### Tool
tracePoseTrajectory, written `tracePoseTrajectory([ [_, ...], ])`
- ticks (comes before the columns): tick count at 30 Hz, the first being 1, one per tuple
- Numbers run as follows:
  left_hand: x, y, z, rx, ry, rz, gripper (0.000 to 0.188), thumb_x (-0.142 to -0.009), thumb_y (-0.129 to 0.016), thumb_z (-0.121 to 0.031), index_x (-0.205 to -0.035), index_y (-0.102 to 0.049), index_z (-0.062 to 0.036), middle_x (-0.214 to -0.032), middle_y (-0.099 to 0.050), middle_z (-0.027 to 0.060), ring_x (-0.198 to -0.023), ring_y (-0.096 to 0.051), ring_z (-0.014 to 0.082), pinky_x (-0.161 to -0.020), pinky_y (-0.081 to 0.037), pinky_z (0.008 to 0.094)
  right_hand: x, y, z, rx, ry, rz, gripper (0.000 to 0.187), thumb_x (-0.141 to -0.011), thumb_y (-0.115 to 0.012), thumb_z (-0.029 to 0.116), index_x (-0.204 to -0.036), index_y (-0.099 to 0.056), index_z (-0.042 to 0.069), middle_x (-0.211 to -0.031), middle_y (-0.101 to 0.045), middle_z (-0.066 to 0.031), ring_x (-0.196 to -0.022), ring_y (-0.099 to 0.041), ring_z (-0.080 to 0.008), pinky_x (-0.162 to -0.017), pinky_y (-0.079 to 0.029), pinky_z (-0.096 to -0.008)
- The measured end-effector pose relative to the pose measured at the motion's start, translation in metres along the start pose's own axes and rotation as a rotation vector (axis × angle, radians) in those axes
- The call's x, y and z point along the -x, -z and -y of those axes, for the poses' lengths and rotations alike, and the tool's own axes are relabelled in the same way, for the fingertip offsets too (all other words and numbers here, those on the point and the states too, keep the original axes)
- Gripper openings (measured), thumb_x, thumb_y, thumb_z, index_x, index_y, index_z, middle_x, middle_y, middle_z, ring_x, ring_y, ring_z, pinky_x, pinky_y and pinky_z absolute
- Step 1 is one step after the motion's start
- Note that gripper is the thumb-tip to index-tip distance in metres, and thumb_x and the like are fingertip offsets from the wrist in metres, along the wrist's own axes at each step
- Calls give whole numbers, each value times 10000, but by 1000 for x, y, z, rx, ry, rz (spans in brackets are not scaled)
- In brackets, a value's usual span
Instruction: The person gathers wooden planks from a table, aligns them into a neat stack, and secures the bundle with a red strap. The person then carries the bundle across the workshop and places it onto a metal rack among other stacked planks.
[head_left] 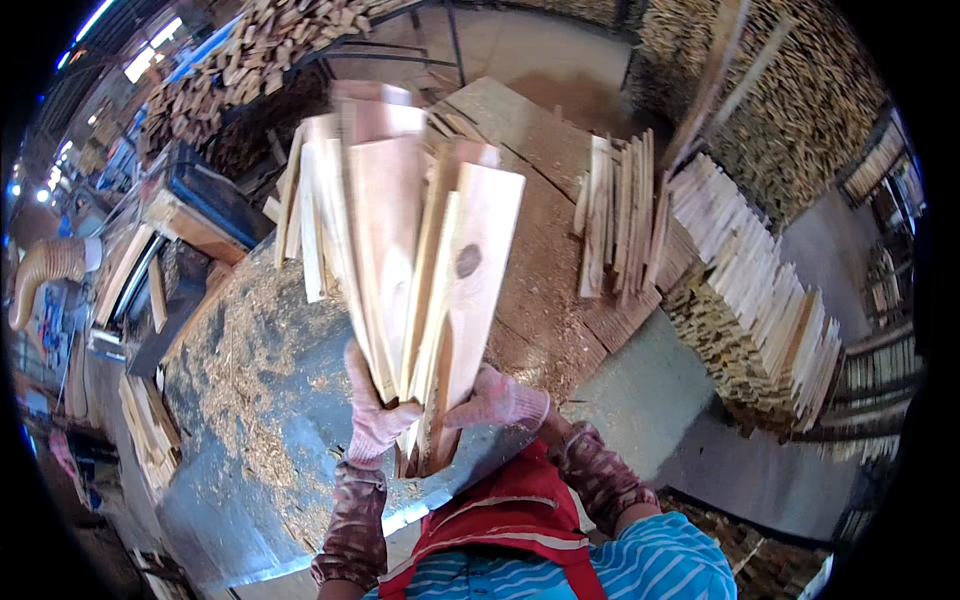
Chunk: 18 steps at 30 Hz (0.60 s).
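Left hand (376, 422) and right hand (503, 400), gloved, clasp flat wooden slats (390, 230) — one dark-knotted.

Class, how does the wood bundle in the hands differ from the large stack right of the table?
The held bundle is gripped by the left hand and right hand; the large stack is untouched. The held bundle's fewer pieces fan out; the large stack's many pieces lie closely layered. Both consist of long, narrow wooden pieces.

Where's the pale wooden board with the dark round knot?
Near the middle of the head view, that pale board is at the right side of the bundle of wooden boards, just above the pink-gloved right hand.
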<state>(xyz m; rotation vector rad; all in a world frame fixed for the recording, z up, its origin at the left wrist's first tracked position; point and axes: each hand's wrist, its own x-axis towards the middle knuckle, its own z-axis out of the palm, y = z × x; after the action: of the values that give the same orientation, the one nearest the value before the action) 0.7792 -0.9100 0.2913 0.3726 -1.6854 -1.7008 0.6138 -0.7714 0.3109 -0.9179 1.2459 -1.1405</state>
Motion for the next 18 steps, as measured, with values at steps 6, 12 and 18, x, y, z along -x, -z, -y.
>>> tracePoseTrajectory([
  [6,50,19,26,-167,42,170,1139,-610,-884,-394,-1428,-172,-43,-1399,-373,167,-1207,-475,253,-906,-491,391,19,-22,-4,46,-106,-77,580,-640,-839,145,-1171,-621,61,-1061,-687,-94,-936,-625,-148,-779,-527,-318],
  [12,77,-6,42,-24,229,264,1093,-652,-843,-409,-1436,-177,-41,-1403,-374,153,-1220,-460,242,-932,-465,381,0,-49,-158,-448,163,13,985,-558,-751,-67,-1438,-357,133,-1276,-559,-16,-1150,-486,-128,-981,-434,-317],
  [18,57,-57,28,18,250,317,1048,-693,-801,-423,-1445,-181,-40,-1406,-376,139,-1233,-445,231,-959,-438,371,50,-53,-152,-77,117,-235,904,-610,-774,67,-1416,-369,119,-1157,-612,-61,-1041,-534,-136,-886,-473,-323],
])
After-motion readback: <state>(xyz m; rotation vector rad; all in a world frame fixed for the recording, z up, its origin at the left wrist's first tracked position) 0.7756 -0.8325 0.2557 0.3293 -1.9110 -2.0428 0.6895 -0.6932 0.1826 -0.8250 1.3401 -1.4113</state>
